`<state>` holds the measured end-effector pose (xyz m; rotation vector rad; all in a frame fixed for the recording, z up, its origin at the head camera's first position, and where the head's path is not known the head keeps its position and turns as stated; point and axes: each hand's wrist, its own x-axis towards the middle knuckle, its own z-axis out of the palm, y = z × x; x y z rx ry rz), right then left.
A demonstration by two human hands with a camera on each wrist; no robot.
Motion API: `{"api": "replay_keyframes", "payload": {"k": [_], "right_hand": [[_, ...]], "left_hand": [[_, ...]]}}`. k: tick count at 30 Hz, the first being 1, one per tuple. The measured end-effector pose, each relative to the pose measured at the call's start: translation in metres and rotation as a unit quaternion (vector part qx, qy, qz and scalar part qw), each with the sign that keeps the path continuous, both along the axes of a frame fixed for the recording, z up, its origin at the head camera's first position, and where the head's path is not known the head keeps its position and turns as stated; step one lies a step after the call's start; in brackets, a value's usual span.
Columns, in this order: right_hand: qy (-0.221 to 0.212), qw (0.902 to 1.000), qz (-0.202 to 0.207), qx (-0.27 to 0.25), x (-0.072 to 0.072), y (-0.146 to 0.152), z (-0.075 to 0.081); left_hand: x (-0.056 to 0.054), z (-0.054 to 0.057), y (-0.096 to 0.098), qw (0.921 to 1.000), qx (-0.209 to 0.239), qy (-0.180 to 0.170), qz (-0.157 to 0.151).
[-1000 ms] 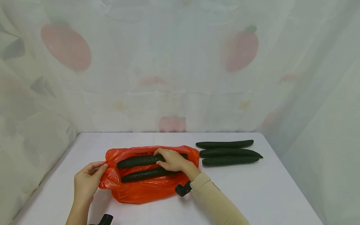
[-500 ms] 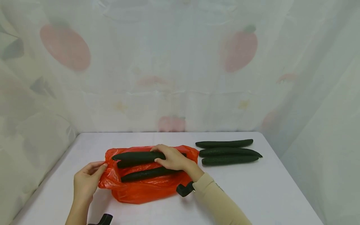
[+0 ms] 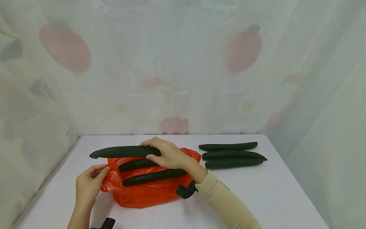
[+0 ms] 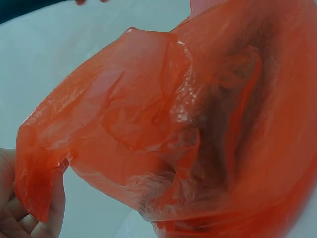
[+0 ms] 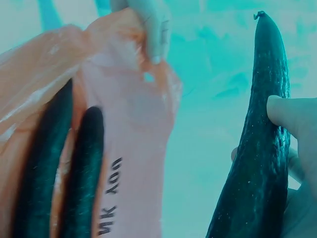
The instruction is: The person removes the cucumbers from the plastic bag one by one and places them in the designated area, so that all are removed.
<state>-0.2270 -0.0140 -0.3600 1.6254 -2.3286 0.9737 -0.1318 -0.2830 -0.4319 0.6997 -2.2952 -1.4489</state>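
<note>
My right hand (image 3: 168, 154) grips a long dark green cucumber (image 3: 123, 152), thumb on one side and fingers on the other. In the head view this cucumber is raised over the back edge of a red plastic bag (image 3: 143, 197), its tip reaching out past the bag's left end. My left hand (image 3: 89, 184) pinches the bag's left edge between thumb and fingers; the left wrist view shows the thin film (image 4: 109, 109) drawn out from those fingers. Inside the bag's opening lie two more cucumbers, a front one (image 3: 151, 177) and a rear one (image 3: 135, 164) partly hidden behind my right hand.
Right of the bag, three cucumbers (image 3: 233, 155) lie side by side on the white table (image 3: 243, 197). A pale curtain (image 3: 200, 105) with faded fruit prints hangs along the table's back edge and sides.
My right hand has lifted a cucumber up out of the bag and shifted it left and toward the back. The left hand has kept its pinch on the bag's edge.
</note>
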Motion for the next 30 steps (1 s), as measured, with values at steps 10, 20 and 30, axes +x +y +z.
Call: {"api": "replay_keyframes", "payload": {"k": [10,20,30], "right_hand": [[0.051,0.9986,0.01,0.01,0.004,0.016,0.042],[0.073,0.9968,-0.027,0.021,-0.021,0.057,0.054],[0.052,0.9948,-0.075,0.046,-0.027,0.108,0.042]], "left_hand": [[0.003,0.001,0.002,1.0,-0.002,0.002,0.004],[0.001,-0.001,0.003,0.9998,0.008,0.017,0.005],[0.001,0.0,0.007,0.9997,-0.001,0.023,-0.002]]}}
